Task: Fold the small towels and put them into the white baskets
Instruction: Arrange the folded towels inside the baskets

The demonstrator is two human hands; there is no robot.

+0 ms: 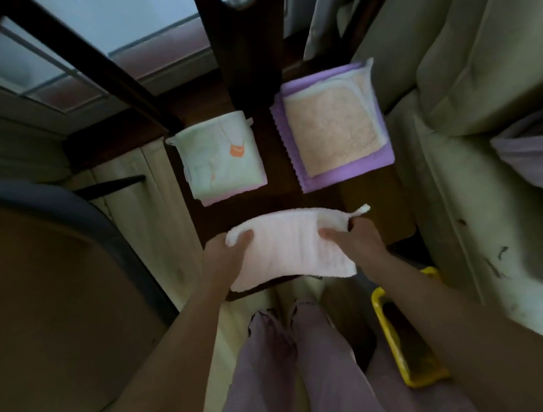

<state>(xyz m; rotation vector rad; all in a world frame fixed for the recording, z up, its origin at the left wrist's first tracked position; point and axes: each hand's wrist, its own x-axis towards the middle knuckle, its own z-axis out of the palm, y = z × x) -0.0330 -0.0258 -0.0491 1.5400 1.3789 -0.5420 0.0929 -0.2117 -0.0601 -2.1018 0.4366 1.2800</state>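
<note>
A pale pink, ribbed cloth towel [289, 248] is pinched at its ends by the left hand [227, 258] and right hand [354, 240], above the dark wooden surface [376, 202].

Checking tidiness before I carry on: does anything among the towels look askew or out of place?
Mostly tidy. The peach towel on the purple towel sits slightly skewed, with a white layer poking out at its right edge. Both hands, left and right, grip the pink towel.

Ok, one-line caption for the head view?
Both hands, left hand and right hand, grip a pale pink towel before two towel stacks.
</note>
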